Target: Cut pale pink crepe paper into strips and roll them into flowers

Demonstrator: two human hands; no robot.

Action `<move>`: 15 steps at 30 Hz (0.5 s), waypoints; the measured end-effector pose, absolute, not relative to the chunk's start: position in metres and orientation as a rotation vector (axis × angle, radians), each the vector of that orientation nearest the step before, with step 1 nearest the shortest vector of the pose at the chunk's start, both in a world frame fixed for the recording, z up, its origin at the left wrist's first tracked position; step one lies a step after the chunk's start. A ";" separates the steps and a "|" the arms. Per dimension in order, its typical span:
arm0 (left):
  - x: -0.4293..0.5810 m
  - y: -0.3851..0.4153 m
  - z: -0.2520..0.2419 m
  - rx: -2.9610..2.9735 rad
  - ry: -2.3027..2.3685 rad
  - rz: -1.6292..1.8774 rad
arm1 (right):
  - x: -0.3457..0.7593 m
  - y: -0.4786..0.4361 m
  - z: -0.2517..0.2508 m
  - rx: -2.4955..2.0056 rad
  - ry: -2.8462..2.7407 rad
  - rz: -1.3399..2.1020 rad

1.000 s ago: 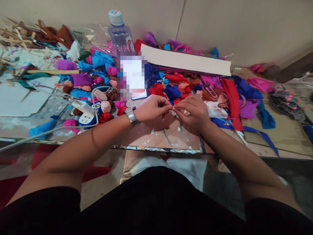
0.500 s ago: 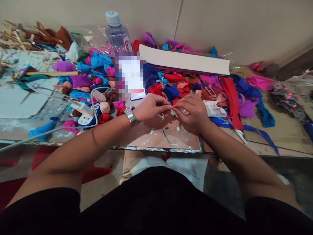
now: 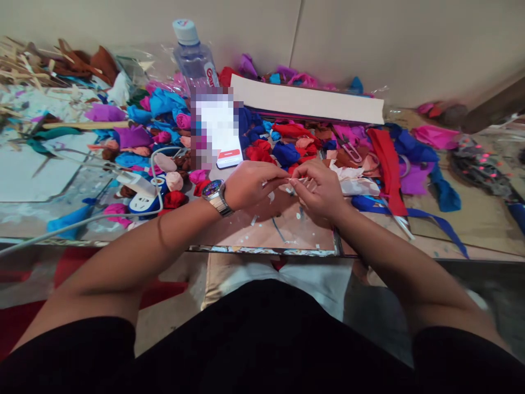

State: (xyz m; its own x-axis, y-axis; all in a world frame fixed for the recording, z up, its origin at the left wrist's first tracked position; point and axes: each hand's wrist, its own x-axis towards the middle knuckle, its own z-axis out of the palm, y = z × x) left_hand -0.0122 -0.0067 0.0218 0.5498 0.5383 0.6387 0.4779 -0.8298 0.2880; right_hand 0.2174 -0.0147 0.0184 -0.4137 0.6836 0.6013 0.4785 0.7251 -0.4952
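Note:
Over the front middle of the table, my left hand (image 3: 250,183) and my right hand (image 3: 318,189) meet at the fingertips. Both are closed in a pinch on a small pale piece of crepe paper (image 3: 302,179), mostly hidden by the fingers. A wristwatch (image 3: 214,190) circles my left wrist. Crumpled white paper (image 3: 355,180) lies just right of my right hand. Behind the hands are red (image 3: 262,150) and dark blue crepe paper bundles (image 3: 286,153). A lit phone (image 3: 223,134), partly blurred out, leans behind my left hand.
A water bottle (image 3: 194,60) stands at the back, beside a long cream card strip (image 3: 307,98). Left are a power socket (image 3: 145,198) with a white cable and many paper flowers. Scissors (image 3: 404,227) lie partly under a red strip (image 3: 388,169); small snips (image 3: 348,146) lie behind.
My right fingers have curled in closer around the pale piece, and its index finger has bent. My left wrist has turned so the watch face shows.

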 end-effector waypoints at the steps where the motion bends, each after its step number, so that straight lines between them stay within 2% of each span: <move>1: -0.012 -0.007 0.022 2.697 0.906 1.157 | 0.218 -0.014 0.018 -0.871 -2.092 0.294; 10: -0.012 -0.009 0.022 2.634 0.940 1.182 | 0.220 -0.012 0.017 -0.771 -2.108 0.141; 15: -0.009 -0.013 0.028 2.172 0.901 1.041 | 0.220 -0.013 0.018 -0.764 -2.122 0.100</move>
